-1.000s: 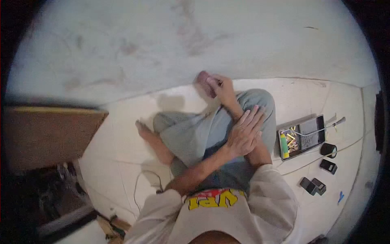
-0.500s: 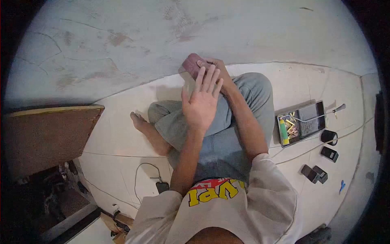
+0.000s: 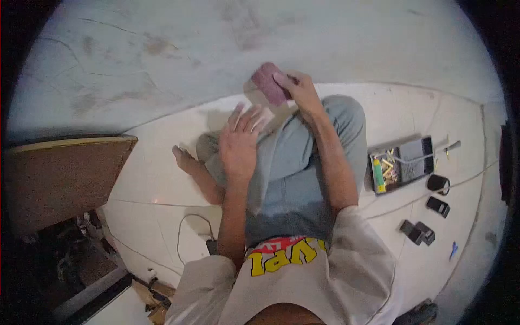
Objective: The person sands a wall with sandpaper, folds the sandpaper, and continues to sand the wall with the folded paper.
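My right hand (image 3: 304, 95) holds up a flat maroon wallet-like piece (image 3: 271, 85) with rounded corners, close to the wall. The thumb lies across its face and the other fingers are mostly hidden behind it. What exactly it is, I cannot make out. A small dark part shows beside the thumb. My left hand (image 3: 239, 146) is apart from the piece, lower and to the left, above my crossed legs. Its fingers are spread and a little blurred, with nothing in them.
On the right stands a black tray (image 3: 374, 172) with small brass-coloured pieces and a yellow-green tube (image 3: 378, 176). Near it lie a black roll (image 3: 437, 184), small black boxes (image 3: 437, 206) and a blue item (image 3: 453, 249). At left are a wooden board (image 3: 70, 184) and a cable (image 3: 180, 233).
My left hand has moved left and down, away from the maroon piece. My right hand has shifted slightly right, and the piece is now turned flatter toward me.
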A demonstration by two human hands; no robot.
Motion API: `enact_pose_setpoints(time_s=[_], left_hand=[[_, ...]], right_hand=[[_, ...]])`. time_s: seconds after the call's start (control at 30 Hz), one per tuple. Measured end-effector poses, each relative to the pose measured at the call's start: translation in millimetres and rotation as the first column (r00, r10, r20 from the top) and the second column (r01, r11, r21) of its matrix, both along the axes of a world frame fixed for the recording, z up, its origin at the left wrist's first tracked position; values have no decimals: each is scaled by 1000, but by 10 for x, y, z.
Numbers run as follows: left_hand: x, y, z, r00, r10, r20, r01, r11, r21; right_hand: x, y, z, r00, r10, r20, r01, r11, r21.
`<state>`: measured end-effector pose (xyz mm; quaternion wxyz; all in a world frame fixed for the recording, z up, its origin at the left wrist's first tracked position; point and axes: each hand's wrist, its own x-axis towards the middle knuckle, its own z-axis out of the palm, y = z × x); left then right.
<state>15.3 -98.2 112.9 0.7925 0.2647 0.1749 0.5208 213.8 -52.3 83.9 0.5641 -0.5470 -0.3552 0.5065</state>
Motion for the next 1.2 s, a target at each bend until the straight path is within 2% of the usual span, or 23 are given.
enact_pose_setpoints(time_s=[0.03,0.07,0.1,0.13,0.17,0.23,0.3,0.4,0.43,0.5,0.53,0.57,0.63,0.73,0.8,0.83,0.87,0.9,0.93,0.97,1.03,1.1,1.2], left_hand=[[-51,60,-64,973,26,-231,6,991,137],[-45,118,-51,975,41,-217,-3,985,172],[-25,146,-31,764,198,-614,41,935,351],[8,164,-12,384,393,-835,146,868,475],[72,148,3,390,417,-821,134,857,498],[264,140,18,50,733,-678,378,615,692],[317,210,-134,76,744,-664,363,600,713],[329,257,-152,185,546,-817,122,812,570],[318,308,-159,191,561,-806,118,802,586],[318,422,-140,256,512,-820,-118,858,500],[345,457,-143,244,513,-823,-247,854,459],[339,506,-153,248,524,-815,-254,847,468],[282,628,-223,546,321,-774,-278,941,194],[276,716,-235,476,367,-799,-123,927,353],[298,687,-194,449,385,-807,-21,907,421],[355,638,-220,450,390,-803,-22,904,427],[434,561,-279,227,667,-709,-121,742,659],[461,476,-281,-27,854,-519,-150,510,847],[398,374,-263,-76,875,-479,108,484,868],[397,355,-205,-75,878,-473,107,479,871],[378,321,-128,119,777,-619,489,497,717],[361,364,-158,114,766,-632,479,515,711],[344,475,-193,114,841,-529,454,430,781]], right_hand=[[-18,-17,50,1000,-7,-11,7,1000,12],[-55,-49,96,1000,-14,-23,15,1000,24],[-89,-52,106,1000,-8,22,7,999,45],[-120,-55,95,998,-4,68,-1,998,62],[-164,-85,91,997,3,79,-10,996,87],[-255,-113,81,975,79,208,-78,997,-14],[-350,-128,44,984,79,160,-88,995,48],[-358,-151,63,998,61,33,-64,995,74],[-343,-146,83,998,40,-47,-38,999,38],[-294,-156,160,1000,22,-16,-22,999,24],[-265,-136,87,984,-70,166,59,996,73],[-261,-127,144,927,-169,335,131,982,133],[-236,-160,266,872,-228,432,183,972,146],[-215,-125,52,902,-194,385,167,981,102],[-214,-113,19,993,-40,114,31,997,75],[-220,-99,-3,992,-41,116,32,996,82],[-240,-94,20,988,-103,114,92,991,97],[-257,-98,28,980,-163,112,151,982,111],[-245,-87,-15,980,-163,112,150,982,117],[-226,-72,-53,979,-141,146,125,986,111],[-227,-64,-140,978,-110,174,93,990,102],[-241,-77,-81,999,15,40,-17,998,54],[-232,-98,25,997,71,25,-73,991,112]])
